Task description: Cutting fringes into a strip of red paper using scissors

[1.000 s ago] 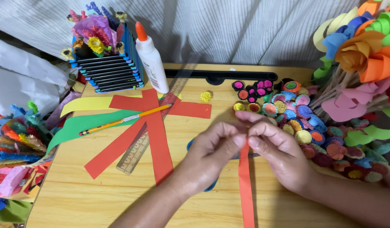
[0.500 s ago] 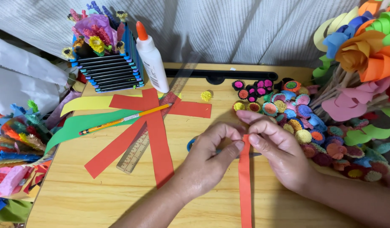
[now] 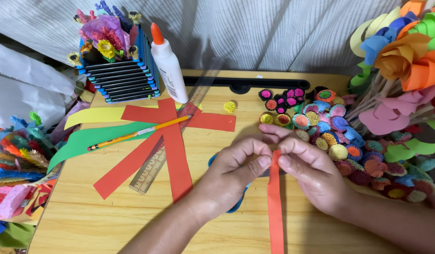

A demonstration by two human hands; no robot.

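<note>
While curled over table: L hand (image 3: 238, 164) & R hand (image 3: 311, 167), both prob. pinching orange strip (image 3: 275, 207).

Both hands, left (image 3: 236, 167) and right (image 3: 311, 167), pinch the top of an orange paper strip (image 3: 275, 211) over the wooden table (image 3: 109, 221).

My left hand (image 3: 238, 167) and my right hand (image 3: 307, 165) are both bare: no gloves, rings, watch, bracelets or straps on the fingers or wrists that show. Both forearms are uncovered as far as they reach the frame's lower edge, with no sleeve or cuff in view. The fingernails that show are short and unpainted, the knuckles carry ordinary creases, and the forearms bear fine hair; no marks, bandages or tattoos can be made out
</note>
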